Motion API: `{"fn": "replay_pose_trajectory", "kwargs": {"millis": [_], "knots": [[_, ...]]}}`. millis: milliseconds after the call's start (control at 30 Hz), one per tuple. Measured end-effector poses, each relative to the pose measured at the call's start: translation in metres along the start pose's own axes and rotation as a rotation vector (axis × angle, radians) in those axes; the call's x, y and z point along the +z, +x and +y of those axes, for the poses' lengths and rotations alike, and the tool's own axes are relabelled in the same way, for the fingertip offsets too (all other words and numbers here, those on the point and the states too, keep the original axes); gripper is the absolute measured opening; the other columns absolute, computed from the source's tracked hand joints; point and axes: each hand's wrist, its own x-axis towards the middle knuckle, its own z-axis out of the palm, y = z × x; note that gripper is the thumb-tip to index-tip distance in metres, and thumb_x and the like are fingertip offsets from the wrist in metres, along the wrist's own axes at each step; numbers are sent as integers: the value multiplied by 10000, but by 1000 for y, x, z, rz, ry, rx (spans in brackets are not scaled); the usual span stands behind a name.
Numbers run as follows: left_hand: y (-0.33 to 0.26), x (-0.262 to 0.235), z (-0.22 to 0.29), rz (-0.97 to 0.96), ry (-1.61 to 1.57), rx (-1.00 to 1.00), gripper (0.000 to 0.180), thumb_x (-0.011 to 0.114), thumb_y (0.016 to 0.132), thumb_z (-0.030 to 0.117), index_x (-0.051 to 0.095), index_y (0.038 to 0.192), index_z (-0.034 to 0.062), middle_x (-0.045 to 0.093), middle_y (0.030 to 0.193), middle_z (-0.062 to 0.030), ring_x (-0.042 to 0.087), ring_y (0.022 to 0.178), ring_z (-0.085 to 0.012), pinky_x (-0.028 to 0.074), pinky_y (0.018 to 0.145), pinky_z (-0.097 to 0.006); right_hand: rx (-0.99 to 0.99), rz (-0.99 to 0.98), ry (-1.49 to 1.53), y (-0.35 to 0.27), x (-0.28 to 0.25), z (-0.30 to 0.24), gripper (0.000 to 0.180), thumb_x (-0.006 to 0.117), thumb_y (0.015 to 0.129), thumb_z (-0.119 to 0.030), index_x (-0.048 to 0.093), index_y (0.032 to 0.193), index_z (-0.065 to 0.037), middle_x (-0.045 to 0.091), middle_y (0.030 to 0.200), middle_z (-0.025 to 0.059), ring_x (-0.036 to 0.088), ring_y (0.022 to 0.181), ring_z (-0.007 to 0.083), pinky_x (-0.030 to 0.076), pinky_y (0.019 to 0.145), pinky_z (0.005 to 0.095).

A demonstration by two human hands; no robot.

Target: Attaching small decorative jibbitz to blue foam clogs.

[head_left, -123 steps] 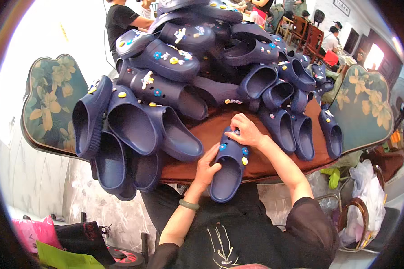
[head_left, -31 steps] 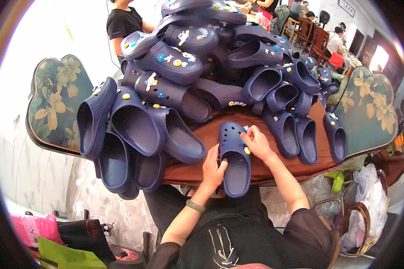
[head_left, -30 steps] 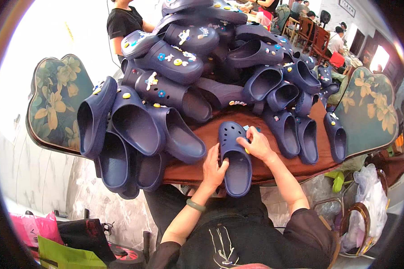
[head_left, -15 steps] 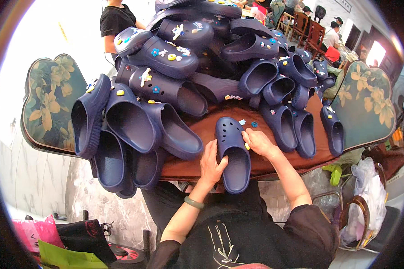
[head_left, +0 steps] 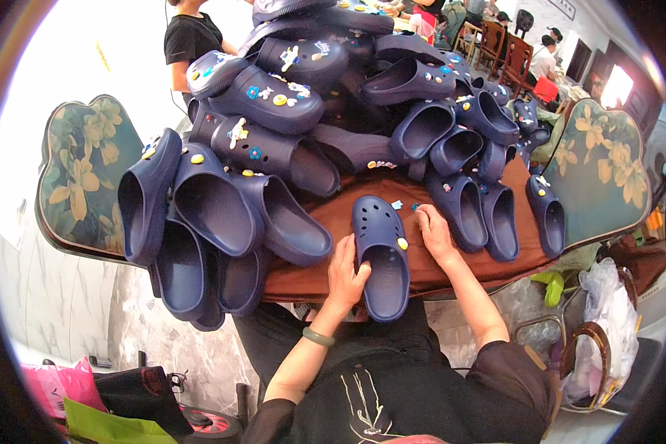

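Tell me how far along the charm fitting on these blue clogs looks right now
Done: several clogs in the pile already carry coloured charms. In hand: the left hand steadies a clog with one yellow charm, while the right hand reaches for loose charms on the brown table. Left: the stacked clogs at left look mostly bare.

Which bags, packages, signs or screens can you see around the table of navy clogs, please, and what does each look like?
Pink plastic bag: floor, lower left, crumpled.
Green bag: beside it, flat, bright green.
Clear plastic bags: lower right, crinkled, whitish.
Wall sign: top right, small dark rectangle.
Bright screen or window: upper right, glowing; cannot tell which.
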Motion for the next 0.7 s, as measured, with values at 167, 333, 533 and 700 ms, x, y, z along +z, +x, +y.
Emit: {"fn": "replay_pose_trajectory", "kwargs": {"millis": [167, 333, 533, 700], "knots": [[0, -1, 2, -3, 4, -4, 596, 560, 764, 175, 420, 1283, -80, 467, 1250, -253, 497, 1124, -411, 422, 939, -424, -189, 71, -193, 1, 1, -2, 278, 607, 874, -137, 570, 1130, -36, 570, 962, 149, 572, 903, 306, 468, 796, 368], [-1, 0, -2, 2, 28, 10, 602, 566, 763, 193, 425, 1283, -77, 465, 1252, -261, 495, 1128, -415, 421, 942, -429, -239, -155, 159, -20, -8, -50, 329, 604, 841, -84, 587, 1167, -46, 529, 1020, 108, 551, 935, 233, 452, 809, 313], [-1, 0, -2, -6, 47, 8, 609, 578, 761, 210, 431, 1280, -71, 463, 1257, -255, 487, 1145, -406, 407, 962, -433, -139, -95, 344, -53, 1, -59, 165, 623, 871, -57, 656, 1033, -50, 534, 1026, 72, 549, 938, 187, 442, 818, 271], [0, 1, 3, -7, 29, 8, 568, 549, 759, 199, 456, 1258, -56, 489, 1238, -229, 495, 1143, -377, 396, 974, -403, -65, -61, 393, -51, 6, -53, 68, 636, 865, -55, 618, 926, -34, 533, 973, 55, 545, 880, 148, 443, 749, 256]]}}
